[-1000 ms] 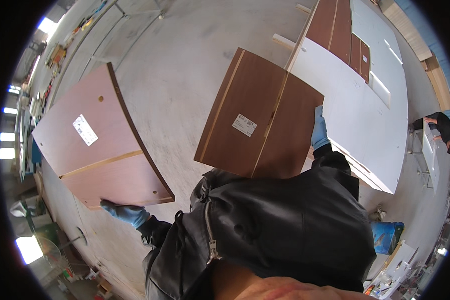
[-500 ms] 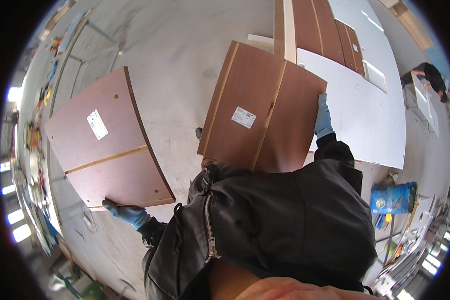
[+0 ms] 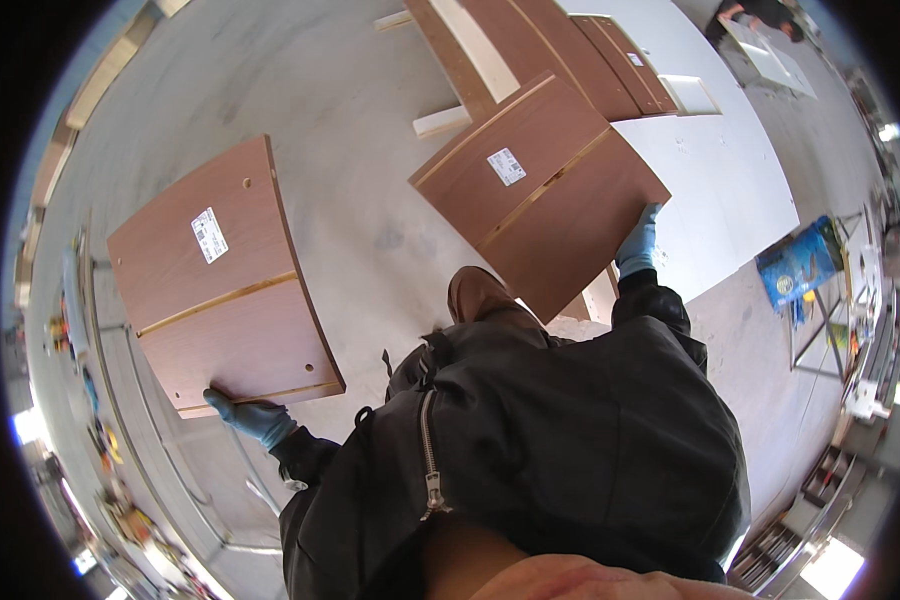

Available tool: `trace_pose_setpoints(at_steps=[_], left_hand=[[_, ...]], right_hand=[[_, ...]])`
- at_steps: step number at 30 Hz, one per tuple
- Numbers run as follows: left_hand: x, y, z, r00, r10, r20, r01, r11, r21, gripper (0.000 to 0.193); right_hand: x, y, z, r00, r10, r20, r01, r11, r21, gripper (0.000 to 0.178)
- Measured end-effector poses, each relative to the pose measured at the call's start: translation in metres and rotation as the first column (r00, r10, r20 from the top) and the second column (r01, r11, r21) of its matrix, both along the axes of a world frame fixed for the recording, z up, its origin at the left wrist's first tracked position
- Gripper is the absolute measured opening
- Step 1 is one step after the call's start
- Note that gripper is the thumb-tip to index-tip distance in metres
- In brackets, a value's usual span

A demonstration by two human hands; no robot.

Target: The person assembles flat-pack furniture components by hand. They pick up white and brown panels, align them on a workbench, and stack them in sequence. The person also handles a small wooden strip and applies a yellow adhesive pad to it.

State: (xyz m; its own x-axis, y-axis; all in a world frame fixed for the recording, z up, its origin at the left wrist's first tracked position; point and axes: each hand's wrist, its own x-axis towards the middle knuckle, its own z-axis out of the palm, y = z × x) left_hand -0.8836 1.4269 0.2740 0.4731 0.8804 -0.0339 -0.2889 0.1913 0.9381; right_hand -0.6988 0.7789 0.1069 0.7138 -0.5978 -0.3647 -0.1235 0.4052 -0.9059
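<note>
My left hand (image 3: 255, 418), in a blue glove, grips the near edge of a brown wooden panel (image 3: 190, 310). That panel bears a white label, a pale wood strip across it and small holes near its corners. A second brown wooden panel (image 3: 530, 165), also labelled and crossed by a pale strip, tilts out in front of me on the right. Its right-hand corner is in my gloved right hand (image 3: 639, 240), with the fingers partly hidden by the board. The two panels hang apart, with the concrete floor showing between them.
Ahead on the right lie more brown panels (image 3: 555, 40) and a large white board (image 3: 735, 185). Farther right, a blue bag (image 3: 798, 263) sits by a metal frame. Another person (image 3: 765, 18) bends over a white piece at the far right. Metal rails (image 3: 135, 400) run along the left.
My body has turned to the right, so the boards and the other person shift left in view. Both panels stay in my hands; the right one has rotated and sits slightly farther out.
</note>
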Motion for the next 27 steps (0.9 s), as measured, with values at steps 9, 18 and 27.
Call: trace_pose_setpoints(at_steps=[9, 18, 27], left_hand=[[0.183, 0.037, -0.02, 0.941, -0.335, 0.051, 0.338, 0.94, -0.047, 0.069], [0.331, 0.01, -0.01, 0.845, -0.526, -0.095, 0.527, 0.85, -0.009, 0.072], [0.447, -0.01, -0.021, 0.773, -0.597, -0.216, 0.602, 0.797, -0.048, 0.072]], right_hand=[[0.093, 0.004, -0.054, 0.914, -0.347, -0.209, 0.322, 0.936, -0.144, 0.099], [0.164, -0.02, -0.097, 0.877, -0.423, -0.226, 0.437, 0.899, 0.014, 0.093], [0.181, -0.023, -0.104, 0.846, -0.408, -0.343, 0.36, 0.912, -0.197, 0.101]])
